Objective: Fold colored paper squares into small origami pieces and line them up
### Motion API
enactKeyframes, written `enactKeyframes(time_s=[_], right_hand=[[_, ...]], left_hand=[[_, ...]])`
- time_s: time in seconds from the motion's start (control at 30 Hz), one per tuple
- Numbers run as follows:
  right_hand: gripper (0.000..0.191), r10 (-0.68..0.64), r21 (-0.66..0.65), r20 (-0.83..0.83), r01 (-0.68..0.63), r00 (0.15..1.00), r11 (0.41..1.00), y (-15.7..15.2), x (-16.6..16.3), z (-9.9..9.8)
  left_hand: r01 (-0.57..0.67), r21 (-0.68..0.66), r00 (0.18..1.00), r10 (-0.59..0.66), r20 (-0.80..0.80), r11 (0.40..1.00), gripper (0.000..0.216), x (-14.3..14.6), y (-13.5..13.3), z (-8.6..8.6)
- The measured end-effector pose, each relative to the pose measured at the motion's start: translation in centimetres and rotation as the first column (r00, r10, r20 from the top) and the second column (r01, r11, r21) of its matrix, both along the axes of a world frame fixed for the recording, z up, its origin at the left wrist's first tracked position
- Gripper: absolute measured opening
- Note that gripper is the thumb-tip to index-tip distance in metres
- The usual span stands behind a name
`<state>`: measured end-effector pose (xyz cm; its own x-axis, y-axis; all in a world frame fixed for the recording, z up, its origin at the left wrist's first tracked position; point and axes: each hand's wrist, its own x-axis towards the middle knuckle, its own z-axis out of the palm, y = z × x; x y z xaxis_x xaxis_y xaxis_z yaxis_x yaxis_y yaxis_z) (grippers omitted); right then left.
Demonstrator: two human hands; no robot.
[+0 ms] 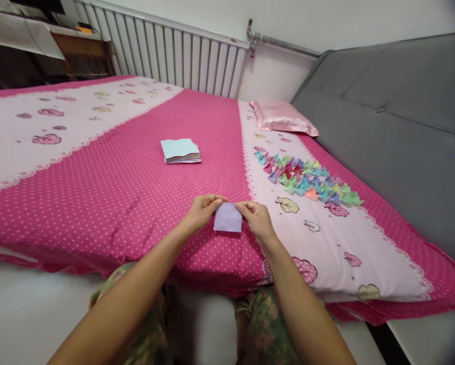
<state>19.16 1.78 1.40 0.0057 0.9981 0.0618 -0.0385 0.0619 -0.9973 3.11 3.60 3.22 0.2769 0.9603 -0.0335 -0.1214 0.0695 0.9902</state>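
Note:
A small lavender sheet of folded paper point(228, 218) is held up just above the near part of the bed. My left hand point(204, 210) pinches its upper left corner between thumb and fingers. At the upper right corner, my right hand point(256, 217) grips it the same way. Beyond the hands, a stack of coloured paper point(180, 150) with a pale blue sheet on top rests on the pink cover. To the right, several small folded paper boats point(305, 177) stand in close rows in many colours.
The bed point(128, 167) has a pink dotted cover with white printed strips. A pink pillow point(283, 117) lies near the grey headboard point(387, 96). Behind the bed are a white radiator point(174, 50) and a pipe point(284, 43). A desk point(78, 48) stands at the far left.

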Motion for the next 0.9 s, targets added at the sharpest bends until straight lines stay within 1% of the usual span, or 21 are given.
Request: enactKeyframes(time_s=[0.1, 0.17, 0.3, 0.43, 0.53, 0.7, 0.8, 0.9], right_hand=[[0.03, -0.026, -0.032, -0.016, 0.025, 1.0, 0.999, 0.02, 0.01, -0.04], [0.031, -0.055, -0.038, -0.026, 0.054, 0.998, 0.998, 0.02, -0.01, -0.07], [0.031, -0.096, -0.02, -0.025, 0.095, 0.995, 0.995, -0.03, -0.16, 0.0], [0.03, -0.116, 0.0, -0.019, 0.116, 0.993, 0.993, -0.02, -0.26, 0.05], [0.031, -0.122, -0.002, -0.015, 0.122, 0.992, 0.992, 0.06, -0.12, 0.0], [0.031, -0.133, -0.016, -0.019, 0.133, 0.991, 0.991, 0.12, 0.16, 0.01], [0.028, -0.138, -0.017, -0.034, 0.138, 0.99, 0.99, 0.09, 0.24, 0.12], [0.027, -0.15, -0.014, -0.062, 0.15, 0.987, 0.989, 0.1, 0.32, 0.14]], left_hand=[[0.013, -0.038, 0.999, -0.012, 0.031, 0.999, 0.029, -0.11, -0.12, 0.0], [0.044, -0.062, 0.999, -0.042, 0.028, 0.997, 0.033, -0.16, -0.32, 0.0], [0.141, -0.111, 0.988, -0.148, -0.049, 0.984, 0.025, -0.17, -0.71, -0.14], [0.158, -0.135, 0.971, -0.178, -0.157, 0.978, 0.025, -0.26, -0.89, -0.26], [0.191, -0.167, 0.965, -0.216, -0.148, 0.967, 0.03, -0.4, -0.88, -0.19], [0.222, -0.15, 0.968, -0.236, -0.082, 0.963, 0.032, -0.57, -0.74, -0.23], [0.239, -0.137, 0.966, -0.25, -0.068, 0.961, 0.03, -0.65, -0.71, -0.22], [0.267, -0.138, 0.956, -0.281, -0.088, 0.954, 0.019, -0.8, -0.69, -0.2]])
